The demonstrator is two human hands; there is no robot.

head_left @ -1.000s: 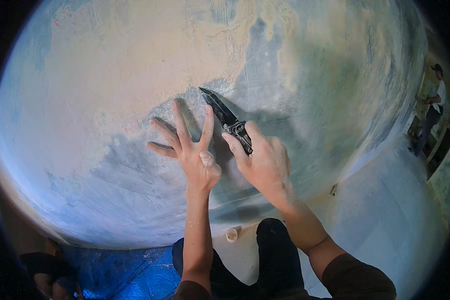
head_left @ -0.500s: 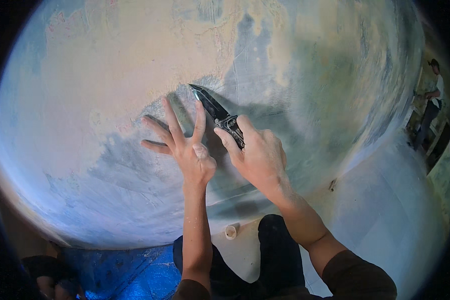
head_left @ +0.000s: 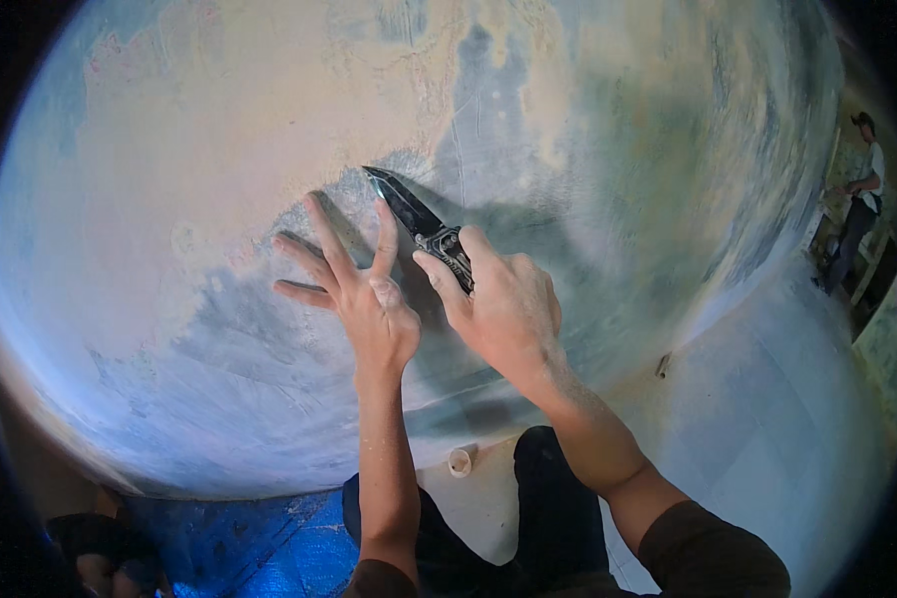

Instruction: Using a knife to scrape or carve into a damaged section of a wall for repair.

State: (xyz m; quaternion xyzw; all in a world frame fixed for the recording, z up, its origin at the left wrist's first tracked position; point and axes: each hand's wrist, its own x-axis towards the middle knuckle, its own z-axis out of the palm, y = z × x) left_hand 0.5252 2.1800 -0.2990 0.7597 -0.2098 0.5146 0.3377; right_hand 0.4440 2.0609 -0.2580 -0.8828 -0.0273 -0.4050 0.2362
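Right hand: the person's right hand [head_left: 508,309] is being kept closed around a handle, with thumb and index finger being set along its opposite sides.
Knife: a black folding knife with a pointed dark blade and an openwork handle [head_left: 414,217] is being held in the right hand, its tip being aimed up and left, just beyond the left index fingertip.
Left hand: the left hand [head_left: 374,304] is being held wide open, nothing being gripped; four fingers are being fanned out, and the whitened thumb is being folded inward.
Blade and finger: the left index fingertip is being placed right at the blade's edge; whether contact is being made cannot be told.
Painted surface: a huge, rounded surface mottled in cream, blue and grey-green [head_left: 219,159] is being seen behind both hands; a rough grey patch is being bordered by cream near the left fingertips.
Below the hands: a small white round cup [head_left: 459,462] is being flanked by dark trouser legs [head_left: 558,498].
Lower left of the hands: a shiny blue sheet [head_left: 249,548] is being shown.
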